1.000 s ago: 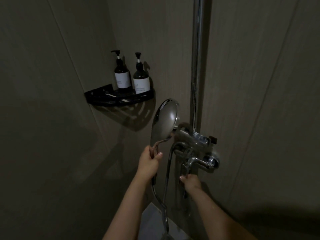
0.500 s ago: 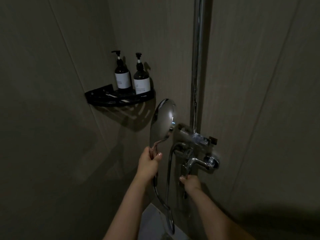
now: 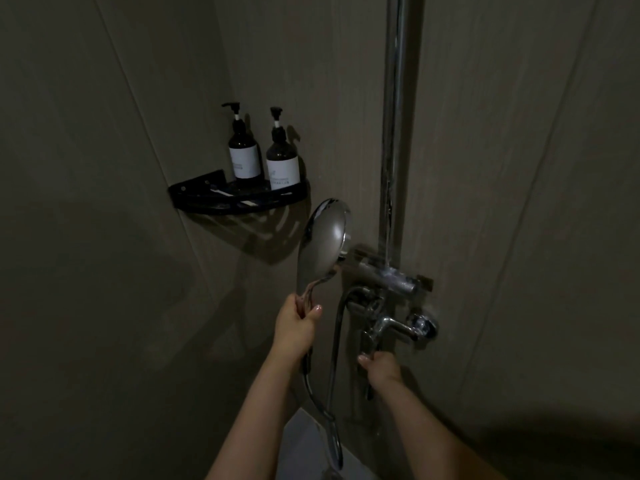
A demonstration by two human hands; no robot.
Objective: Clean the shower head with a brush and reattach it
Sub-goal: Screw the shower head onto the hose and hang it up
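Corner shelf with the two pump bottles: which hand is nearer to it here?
Left. The left hand grips the shower head handle just below and right of the corner shelf. The right hand sits lower and farther right, at the tap lever.

You stand in a dim bathroom shower stall: tiled walls (image 3: 104, 237) meet in a corner, a black corner shelf (image 3: 242, 199) carries 2 pump bottles (image 3: 244, 157), and a chrome riser pipe (image 3: 394, 133) runs down to a mixer tap (image 3: 398, 327).
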